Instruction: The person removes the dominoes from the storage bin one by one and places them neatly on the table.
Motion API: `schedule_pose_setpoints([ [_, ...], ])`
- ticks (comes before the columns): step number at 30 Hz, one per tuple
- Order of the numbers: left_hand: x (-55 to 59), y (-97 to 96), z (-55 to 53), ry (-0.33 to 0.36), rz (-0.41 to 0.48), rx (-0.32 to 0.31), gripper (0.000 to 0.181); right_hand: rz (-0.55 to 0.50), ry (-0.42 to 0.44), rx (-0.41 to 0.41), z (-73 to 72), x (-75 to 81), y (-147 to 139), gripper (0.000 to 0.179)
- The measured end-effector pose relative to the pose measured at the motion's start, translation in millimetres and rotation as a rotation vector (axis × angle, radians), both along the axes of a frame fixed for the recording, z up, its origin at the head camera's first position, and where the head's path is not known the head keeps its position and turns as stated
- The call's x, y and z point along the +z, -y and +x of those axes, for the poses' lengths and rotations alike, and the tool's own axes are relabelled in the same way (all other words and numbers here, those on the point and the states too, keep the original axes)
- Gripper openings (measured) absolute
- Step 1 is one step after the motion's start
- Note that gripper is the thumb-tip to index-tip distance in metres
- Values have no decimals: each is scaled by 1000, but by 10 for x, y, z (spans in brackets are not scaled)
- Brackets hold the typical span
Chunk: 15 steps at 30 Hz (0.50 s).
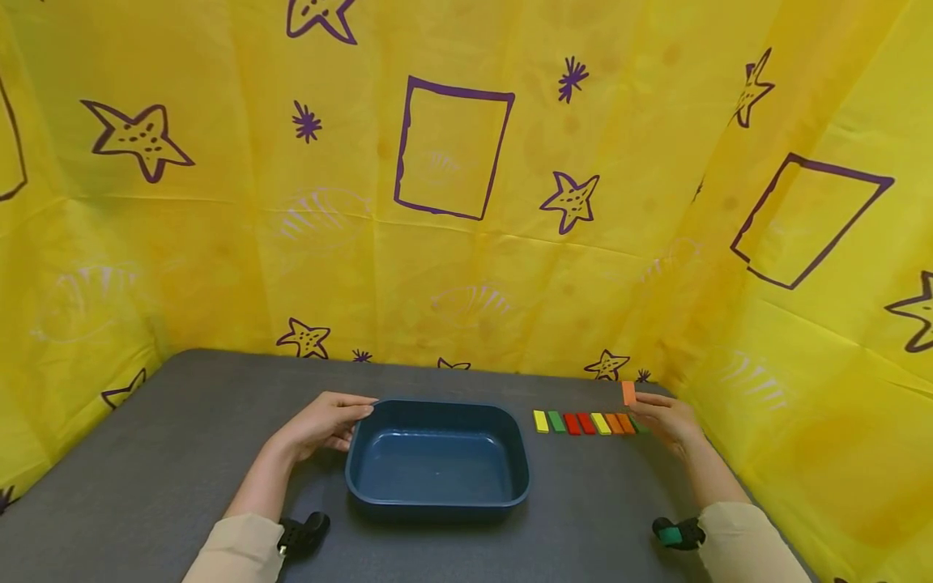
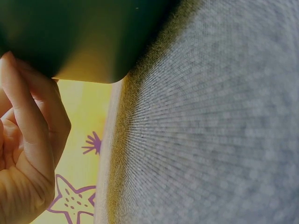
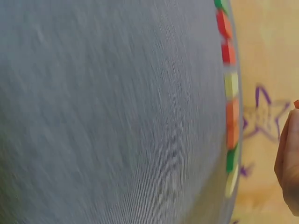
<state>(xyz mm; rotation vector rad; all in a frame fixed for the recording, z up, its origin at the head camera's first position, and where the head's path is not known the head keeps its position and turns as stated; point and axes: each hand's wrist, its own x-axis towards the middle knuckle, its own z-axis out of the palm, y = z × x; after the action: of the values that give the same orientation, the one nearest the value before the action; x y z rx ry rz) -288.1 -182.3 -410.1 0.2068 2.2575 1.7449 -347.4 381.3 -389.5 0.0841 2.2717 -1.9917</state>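
A dark blue rectangular basin (image 1: pixel 437 470) stands on the grey table. My left hand (image 1: pixel 321 423) holds it by its far left corner, thumb at the rim. In the left wrist view, curled fingers (image 2: pixel 28 107) of that hand meet the basin's dark wall (image 2: pixel 88 37). At the right, my right hand (image 1: pixel 670 419) pinches a small orange block (image 1: pixel 629 393) in its fingertips, raised above a row of coloured blocks. Only a corner of the orange block (image 3: pixel 296 104) shows in the right wrist view.
The row right of the basin has a yellow block (image 1: pixel 540 421), a green block (image 1: pixel 556 422), two red blocks (image 1: pixel 586 423), another yellow block (image 1: pixel 601 423) and two orange blocks (image 1: pixel 619 423). Further green and yellow blocks (image 3: pixel 231 182) end it. Yellow patterned cloth (image 1: pixel 466 267) encloses the table.
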Motion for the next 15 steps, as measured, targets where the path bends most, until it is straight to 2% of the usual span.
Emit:
schedule_pose_setpoints([
  [4, 3, 5, 9, 1, -4, -2, 52, -90, 5, -21, -19, -48, -275, 28],
  [6, 6, 3, 10, 0, -5, -2, 52, -109, 6, -26, -13, -74, -399, 20],
  [15, 2, -15, -3, -11, -2, -21, 52, -167, 73, -152, 132, -154, -675, 30],
])
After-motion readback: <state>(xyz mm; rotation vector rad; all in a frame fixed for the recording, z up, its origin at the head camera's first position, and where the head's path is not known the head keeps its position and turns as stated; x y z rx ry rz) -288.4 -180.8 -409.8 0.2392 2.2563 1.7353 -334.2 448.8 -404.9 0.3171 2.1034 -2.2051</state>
